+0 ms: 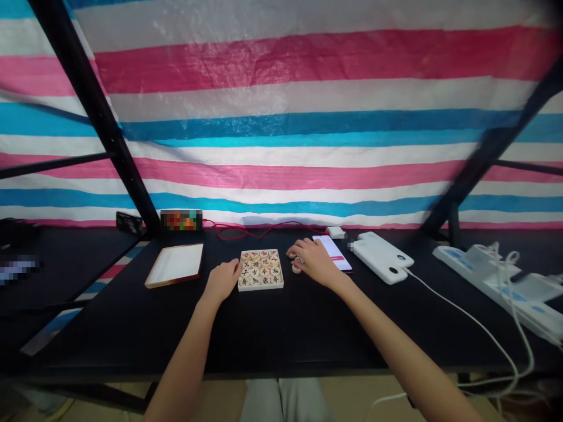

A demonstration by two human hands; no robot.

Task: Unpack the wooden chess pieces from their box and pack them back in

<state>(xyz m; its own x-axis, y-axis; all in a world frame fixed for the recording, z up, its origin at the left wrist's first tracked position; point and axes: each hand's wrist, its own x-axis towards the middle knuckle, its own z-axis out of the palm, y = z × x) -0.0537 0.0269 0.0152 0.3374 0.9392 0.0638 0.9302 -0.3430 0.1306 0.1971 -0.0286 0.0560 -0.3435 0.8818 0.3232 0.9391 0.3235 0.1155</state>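
Observation:
A shallow white box [261,288] lies on the black table, filled with rows of round Chinese chess pieces [256,264] marked in red and black characters. Against the box's left side rests my left hand [223,281], its fingers curled and closed on the edge. My right hand [313,261] is to the right of the box, fingers bent downward and somewhat apart over several loose Chinese chess pieces [297,269]. The palm and fingers partly cover these pieces. Under and behind that hand lies a phone [336,258] with a lit screen.
An open box lid [176,265] lies at left. Behind it stands a small display [181,220] with a red cable [229,237]. Further right are a white charger [336,232], a white double-lobed device [383,258] and a power strip [497,287] with white cables. Black metal posts [94,105] frame striped sheeting.

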